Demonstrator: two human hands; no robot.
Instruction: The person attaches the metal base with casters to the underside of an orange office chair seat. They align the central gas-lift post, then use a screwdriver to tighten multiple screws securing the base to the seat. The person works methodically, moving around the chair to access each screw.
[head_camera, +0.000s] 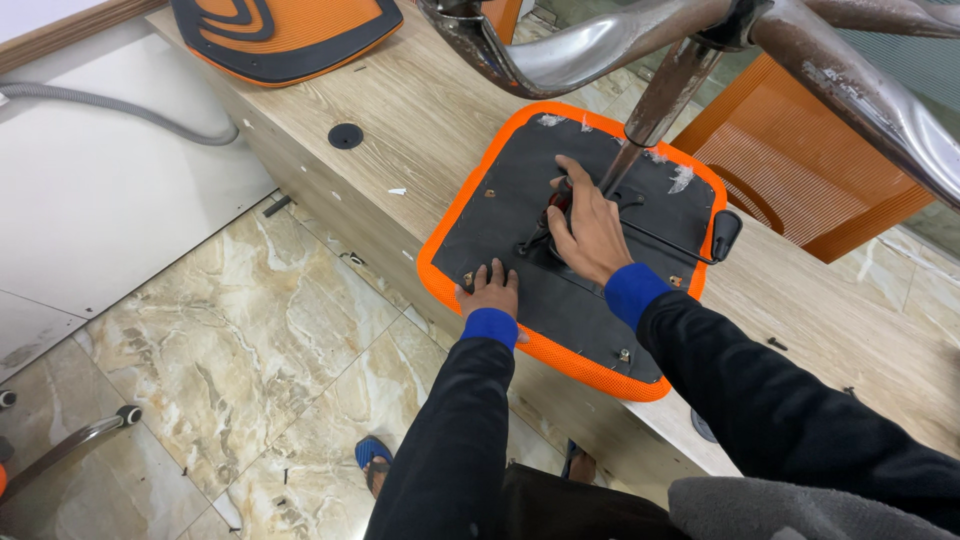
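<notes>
Left hand (490, 291) flat on seat underside (500, 215); right hand (588, 225) grips black mechanism (545, 225)

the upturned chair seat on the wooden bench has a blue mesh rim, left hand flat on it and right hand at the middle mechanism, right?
Not quite: the rim of the upturned chair seat is orange, not blue, as the head view shows. The rest holds: it lies on the wooden bench, the left hand rests flat on it and the right hand is at the middle mechanism.

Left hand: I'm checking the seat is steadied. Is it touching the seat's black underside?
Touching. The head view shows the left hand lying flat on the seat underside.
</notes>
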